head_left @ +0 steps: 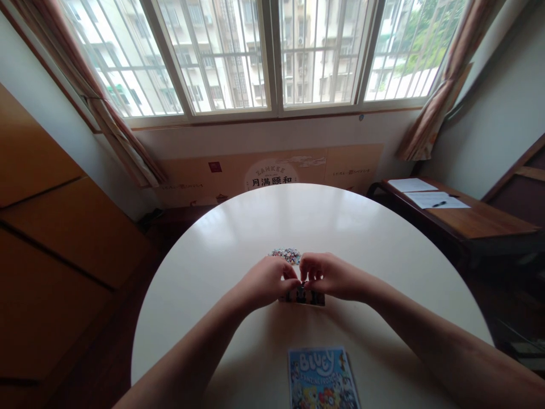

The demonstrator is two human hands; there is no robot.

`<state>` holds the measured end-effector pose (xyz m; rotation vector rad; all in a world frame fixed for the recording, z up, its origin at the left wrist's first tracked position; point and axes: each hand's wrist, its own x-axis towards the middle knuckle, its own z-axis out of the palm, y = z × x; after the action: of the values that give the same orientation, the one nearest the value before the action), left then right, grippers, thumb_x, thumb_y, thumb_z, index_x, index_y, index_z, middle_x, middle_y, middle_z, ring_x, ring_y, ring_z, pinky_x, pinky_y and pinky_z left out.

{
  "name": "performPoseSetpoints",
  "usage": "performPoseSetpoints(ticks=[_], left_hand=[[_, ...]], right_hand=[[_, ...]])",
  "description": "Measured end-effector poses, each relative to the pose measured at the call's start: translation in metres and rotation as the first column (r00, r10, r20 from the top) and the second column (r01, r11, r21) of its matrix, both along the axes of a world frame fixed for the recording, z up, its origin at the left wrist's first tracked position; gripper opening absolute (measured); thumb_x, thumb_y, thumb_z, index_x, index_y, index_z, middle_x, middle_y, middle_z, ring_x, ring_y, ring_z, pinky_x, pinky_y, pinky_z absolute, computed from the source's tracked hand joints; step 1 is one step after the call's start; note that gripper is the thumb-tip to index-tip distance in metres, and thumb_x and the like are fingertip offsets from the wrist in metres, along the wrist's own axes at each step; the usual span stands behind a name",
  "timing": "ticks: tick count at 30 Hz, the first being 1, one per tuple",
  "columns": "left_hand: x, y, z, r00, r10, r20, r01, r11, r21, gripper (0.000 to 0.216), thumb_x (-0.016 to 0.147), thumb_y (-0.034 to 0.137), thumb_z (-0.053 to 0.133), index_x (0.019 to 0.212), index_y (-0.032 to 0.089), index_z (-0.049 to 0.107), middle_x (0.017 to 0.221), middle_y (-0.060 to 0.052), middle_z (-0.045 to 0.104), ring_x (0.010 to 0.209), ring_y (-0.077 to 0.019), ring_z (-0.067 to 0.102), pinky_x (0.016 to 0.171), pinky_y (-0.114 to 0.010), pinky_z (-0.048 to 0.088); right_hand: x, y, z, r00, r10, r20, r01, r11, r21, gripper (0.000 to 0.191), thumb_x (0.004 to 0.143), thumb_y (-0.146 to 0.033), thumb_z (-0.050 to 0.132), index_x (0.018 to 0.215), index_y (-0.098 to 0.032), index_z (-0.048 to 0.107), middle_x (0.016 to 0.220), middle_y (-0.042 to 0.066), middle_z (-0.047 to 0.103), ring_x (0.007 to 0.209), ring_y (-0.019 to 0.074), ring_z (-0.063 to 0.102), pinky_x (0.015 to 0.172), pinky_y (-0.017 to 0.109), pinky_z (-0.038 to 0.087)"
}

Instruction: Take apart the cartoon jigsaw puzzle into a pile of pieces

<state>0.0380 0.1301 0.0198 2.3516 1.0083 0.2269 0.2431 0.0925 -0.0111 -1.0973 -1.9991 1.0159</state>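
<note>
Dark puzzle section [303,297] (partly hidden) lies under both hands [298,278], touching.

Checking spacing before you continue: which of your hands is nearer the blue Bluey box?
Left, narrowly. The left hand sits above and left of the Bluey box; the right hand above, slightly right.

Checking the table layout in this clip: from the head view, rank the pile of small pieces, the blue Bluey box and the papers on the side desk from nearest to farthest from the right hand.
Measured from the right hand:
1. Pile of small pieces, just beyond the fingertips, slightly left.
2. Bluey box, at the table's near edge, toward the person.
3. Papers, off the round table, on the wooden side desk far right.
</note>
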Motion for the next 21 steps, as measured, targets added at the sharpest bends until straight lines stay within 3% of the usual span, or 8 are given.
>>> performPoseSetpoints(ticks=[5, 8, 13, 16, 21], left_hand=[[-0.001, 0.001, -0.002, 1.000, 0.015, -0.018, -0.015, 1.000, -0.022, 0.018, 0.081, 0.026, 0.063, 0.082, 0.019, 0.079, 0.078, -0.004, 0.074, 0.073, -0.0181, 0.064, 0.067, -0.028, 0.042], [-0.002, 0.002, -0.001, 1.000, 0.027, -0.004, -0.027, 0.999, -0.040, 0.018, 0.081, 0.026, 0.063, 0.083, 0.018, 0.079, 0.078, -0.004, 0.074, 0.073, -0.0179, 0.064, 0.066, -0.028, 0.042], [-0.005, 0.005, -0.001, 0.998, 0.060, 0.015, -0.060, 0.998, -0.030, 0.020, 0.082, 0.031, 0.063, 0.082, 0.018, 0.078, 0.077, -0.004, 0.073, 0.072, -0.0181, 0.063, 0.065, -0.028, 0.041], [-0.007, 0.006, -0.002, 0.996, 0.085, 0.006, -0.084, 0.995, -0.050, 0.022, 0.082, 0.033, 0.062, 0.083, 0.017, 0.078, 0.075, -0.003, 0.072, 0.070, -0.0182, 0.062, 0.062, -0.027, 0.040], [-0.007, 0.008, 0.000, 0.993, 0.119, -0.002, -0.119, 0.989, -0.083, 0.025, 0.083, 0.036, 0.060, 0.081, 0.017, 0.076, 0.076, -0.004, 0.072, 0.070, -0.0185, 0.063, 0.060, -0.027, 0.040]], right_hand=[[0.006, 0.003, 0.000, 1.000, 0.021, 0.008, -0.020, 0.999, -0.032, 0.026, 0.074, -0.008, 0.065, 0.096, -0.020, 0.060, 0.084, 0.001, 0.065, 0.074, 0.0149, 0.061, 0.064, 0.027, 0.050], [0.015, 0.006, -0.001, 0.998, 0.061, -0.009, -0.062, 0.988, -0.140, 0.029, 0.080, -0.015, 0.064, 0.108, -0.021, 0.059, 0.090, 0.003, 0.068, 0.080, 0.0163, 0.064, 0.069, 0.029, 0.052], [0.021, 0.012, -0.004, 0.997, 0.071, -0.043, -0.080, 0.961, -0.264, 0.033, 0.080, -0.018, 0.066, 0.112, -0.019, 0.059, 0.083, 0.001, 0.067, 0.076, 0.0161, 0.062, 0.070, 0.030, 0.049], [0.019, 0.012, -0.005, 0.997, 0.052, -0.050, -0.064, 0.961, -0.269, 0.032, 0.077, -0.014, 0.066, 0.108, -0.018, 0.060, 0.075, -0.001, 0.066, 0.070, 0.0149, 0.060, 0.065, 0.029, 0.047], [0.016, 0.010, -0.006, 0.997, 0.031, -0.070, -0.043, 0.983, -0.180, 0.029, 0.076, -0.012, 0.065, 0.104, -0.019, 0.063, 0.079, 0.001, 0.068, 0.075, 0.0164, 0.064, 0.070, 0.030, 0.050]])
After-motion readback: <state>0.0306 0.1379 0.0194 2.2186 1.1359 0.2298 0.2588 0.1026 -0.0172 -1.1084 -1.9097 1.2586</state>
